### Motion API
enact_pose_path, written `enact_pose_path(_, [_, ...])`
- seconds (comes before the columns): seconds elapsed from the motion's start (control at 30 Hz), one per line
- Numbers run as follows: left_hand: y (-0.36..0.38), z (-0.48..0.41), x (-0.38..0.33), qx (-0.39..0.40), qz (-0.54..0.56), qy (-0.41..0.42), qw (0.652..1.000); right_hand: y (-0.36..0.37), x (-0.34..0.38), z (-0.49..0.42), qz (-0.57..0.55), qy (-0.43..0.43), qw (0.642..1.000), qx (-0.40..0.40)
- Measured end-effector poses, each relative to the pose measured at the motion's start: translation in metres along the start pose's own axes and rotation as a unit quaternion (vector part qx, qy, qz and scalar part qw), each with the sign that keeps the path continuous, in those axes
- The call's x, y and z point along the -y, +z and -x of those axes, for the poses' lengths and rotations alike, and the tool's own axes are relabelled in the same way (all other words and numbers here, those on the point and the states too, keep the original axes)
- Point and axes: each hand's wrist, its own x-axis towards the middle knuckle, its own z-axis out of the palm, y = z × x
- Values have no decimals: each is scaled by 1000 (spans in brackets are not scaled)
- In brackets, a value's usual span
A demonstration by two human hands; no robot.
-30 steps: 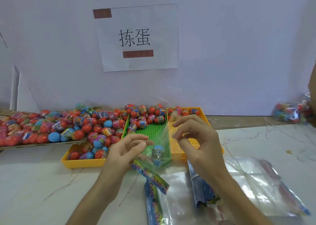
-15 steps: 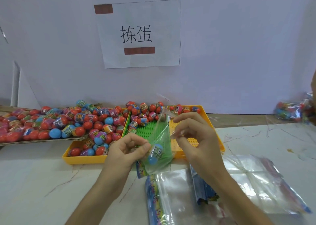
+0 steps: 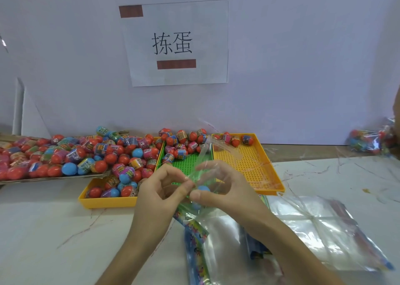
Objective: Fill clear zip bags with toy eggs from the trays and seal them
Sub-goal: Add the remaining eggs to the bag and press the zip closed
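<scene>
Both hands hold a clear zip bag [image 3: 204,170] upright in front of the trays. My left hand [image 3: 161,189] pinches its left side between thumb and forefinger. My right hand [image 3: 223,189] pinches the bag just beside it, fingers curled behind the plastic. A blue toy egg [image 3: 203,188] sits inside the bag, partly hidden by my fingers. The bag's printed colourful header [image 3: 190,222] hangs below my hands. Toy eggs [image 3: 121,154] fill the left yellow tray [image 3: 108,201], the far end of the green tray [image 3: 188,161] and the back of the right yellow tray [image 3: 275,176].
More eggs are heaped on a flat board [image 3: 32,157] at the left. A stack of empty clear bags [image 3: 313,226] lies on the marble table at the lower right. Filled bags [image 3: 368,141] sit at the far right. A paper sign [image 3: 175,42] hangs on the white wall.
My hands have come closer together on the bag, thumbs almost meeting. The egg has dropped lower inside it, and the bag has sunk slightly towards the table.
</scene>
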Motion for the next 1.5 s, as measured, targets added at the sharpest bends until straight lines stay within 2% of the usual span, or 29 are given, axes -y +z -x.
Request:
enact_pose_path(0.3, [-1, -1, -2, 0, 54, -7, 999, -1, 1, -1, -27, 3, 1000, -7])
enact_pose_path(0.43, [-4, -1, 0, -17, 34, -2, 999, -3, 1, -1, -30, 36, 999, 5])
enact_pose_path(0.67, [0, 1, 1, -4, 7, 1, 1000, -7, 2, -1, 5, -2, 999, 38])
enact_pose_path(0.77, [0, -1, -3, -16, 46, -45, 998, -6, 1, -2, 3, -9, 1000, -5])
enact_pose_path(0.83, [-2, -4, -5, -18, 119, -121, 985, -5, 1, -2, -40, -3, 998, -58])
enact_pose_path(0.93, [-3, -5, -5, 47, 207, -209, 955, -10, 2, -4, -117, -4, 988, -104])
enact_pose_path(1.03, [5, 0, 0, 76, 179, -210, 958, -12, 3, -5, -121, -4, 987, -104])
enact_pose_path(1.27, [3, -3, 0, 22, 197, -207, 958, -11, 5, -3, -117, -40, 991, -53])
enact_pose_path(1.37, [2, -4, -1, 36, 209, -212, 954, -9, 5, -2, -65, -54, 994, -73])
enact_pose_path(1.5, [2, -1, 1, 57, 172, -223, 958, -9, 4, -3, -25, -51, 991, -119])
